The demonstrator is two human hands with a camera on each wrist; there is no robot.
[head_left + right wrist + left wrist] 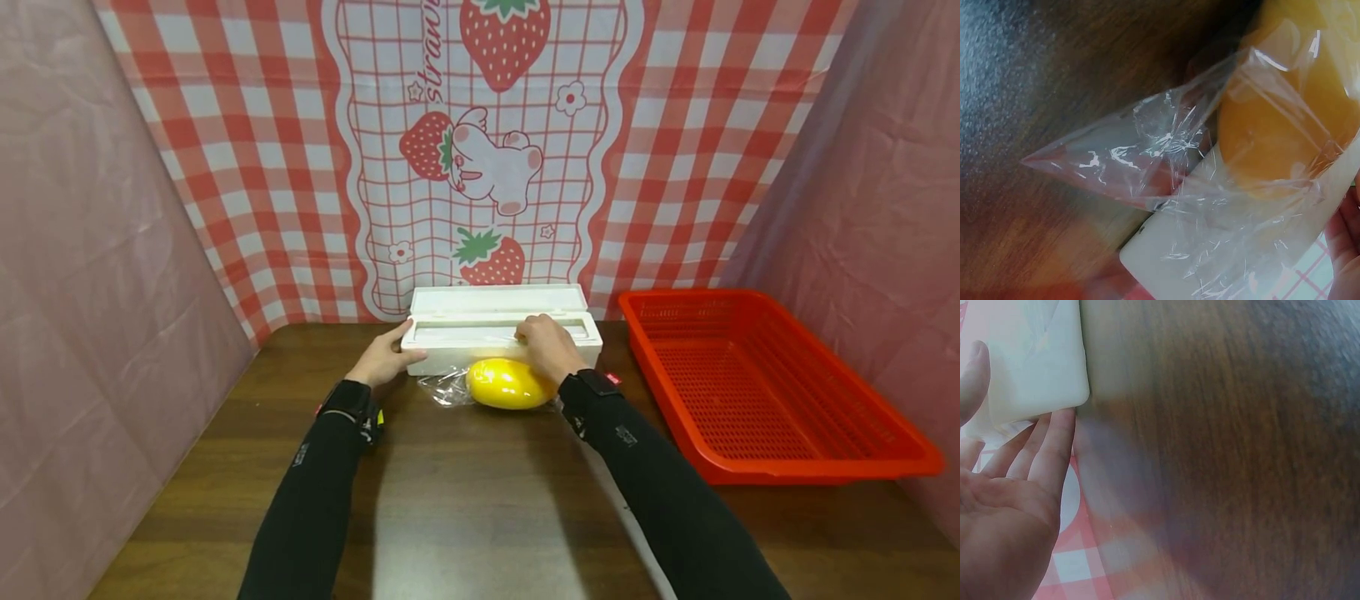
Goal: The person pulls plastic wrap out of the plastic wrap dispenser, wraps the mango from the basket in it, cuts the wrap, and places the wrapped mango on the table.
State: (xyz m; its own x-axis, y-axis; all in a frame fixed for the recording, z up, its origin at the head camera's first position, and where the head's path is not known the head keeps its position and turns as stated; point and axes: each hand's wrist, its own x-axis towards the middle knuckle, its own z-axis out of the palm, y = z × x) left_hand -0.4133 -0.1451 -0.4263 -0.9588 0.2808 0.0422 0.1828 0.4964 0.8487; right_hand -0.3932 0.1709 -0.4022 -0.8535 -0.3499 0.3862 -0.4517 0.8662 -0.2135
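A long white plastic wrap box point(502, 357) stands at the back of the table, its lid point(498, 298) tipped open and a long slot showing in its top. My left hand point(380, 358) grips the box's left end, thumb in front and fingers behind; the left wrist view shows the fingers point(1054, 450) against that end. At the slot, right of its middle, my right hand point(551, 346) pinches the plastic wrap with curled fingers, their tips hidden. Clear plastic wrap point(1172, 144) runs crumpled from the box over a glossy yellow oval object point(508, 385), close in front of the box.
A red plastic basket point(693, 425) with perforated sides stands on the right of the brown wooden table point(465, 500). Behind the box hangs a red-and-white checked cloth point(285, 167) with strawberries. Pink cloth point(97, 292) hangs at both sides.
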